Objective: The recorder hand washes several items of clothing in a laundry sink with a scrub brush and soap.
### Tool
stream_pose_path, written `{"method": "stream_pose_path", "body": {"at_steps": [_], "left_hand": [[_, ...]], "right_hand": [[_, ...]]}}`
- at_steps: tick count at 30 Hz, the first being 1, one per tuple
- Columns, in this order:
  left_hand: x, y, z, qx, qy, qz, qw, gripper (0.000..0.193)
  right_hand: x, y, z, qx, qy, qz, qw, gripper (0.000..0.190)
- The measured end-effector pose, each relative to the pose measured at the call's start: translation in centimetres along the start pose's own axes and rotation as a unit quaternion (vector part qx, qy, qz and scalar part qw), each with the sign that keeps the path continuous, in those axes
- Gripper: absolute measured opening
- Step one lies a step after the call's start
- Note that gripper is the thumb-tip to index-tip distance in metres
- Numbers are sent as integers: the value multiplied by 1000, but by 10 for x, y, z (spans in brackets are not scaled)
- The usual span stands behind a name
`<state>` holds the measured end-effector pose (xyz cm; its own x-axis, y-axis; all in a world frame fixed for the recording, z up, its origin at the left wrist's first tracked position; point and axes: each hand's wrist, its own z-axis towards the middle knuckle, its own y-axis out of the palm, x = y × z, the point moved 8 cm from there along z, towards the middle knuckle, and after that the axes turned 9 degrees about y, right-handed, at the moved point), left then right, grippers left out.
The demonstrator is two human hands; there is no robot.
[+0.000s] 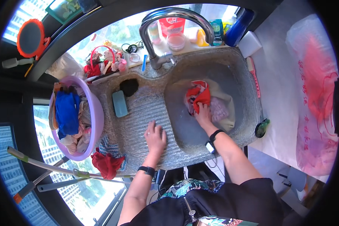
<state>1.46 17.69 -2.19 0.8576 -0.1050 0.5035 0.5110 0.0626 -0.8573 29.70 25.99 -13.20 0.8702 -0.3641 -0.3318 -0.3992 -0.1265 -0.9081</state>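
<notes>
My right hand (202,115) grips a red cloth (202,96) in the stone sink basin (183,138), which holds water. A pale lilac cloth (219,109) and a cream cloth (229,97) lie under and beside it. My left hand (155,137) rests on the ridged drainboard (135,118), fingers apart and holding nothing. To its upper left are a blue-green soap bar (120,104) and a dark object (129,87). A purple plastic tub (97,115) of clothes, a blue garment (67,113) on top, stands at the left.
A chrome faucet (155,36) arches over the sink's back edge. A pink-handled brush (253,76) and a white block (250,44) lie right of the basin. Red cloth (108,165) hangs at the drainboard's lower left, near mop poles (53,168).
</notes>
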Motion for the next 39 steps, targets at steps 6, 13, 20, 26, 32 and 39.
{"method": "stream_pose_path", "body": {"at_steps": [6,13,20,26,32,39], "left_hand": [[19,9,10,3,39,14,999,27],[13,0,9,11,23,10,1000,25],[-2,-10,0,16,-1,22,1000,23],[1,-12,4,28,8,18,999,23],[-1,-9,5,26,0,12,1000,23],[3,-8,7,28,-2,1,1000,23]], "right_hand": [[23,60,22,-140,-272,-231,923,42],[43,-16,39,-58,106,250,961,45],[-63,-64,3,-505,253,657,499,42],[-9,3,59,-249,121,462,843,48],[-13,36,44,-115,-202,18,972,43],[-28,23,38,-410,52,419,809,35]]}}
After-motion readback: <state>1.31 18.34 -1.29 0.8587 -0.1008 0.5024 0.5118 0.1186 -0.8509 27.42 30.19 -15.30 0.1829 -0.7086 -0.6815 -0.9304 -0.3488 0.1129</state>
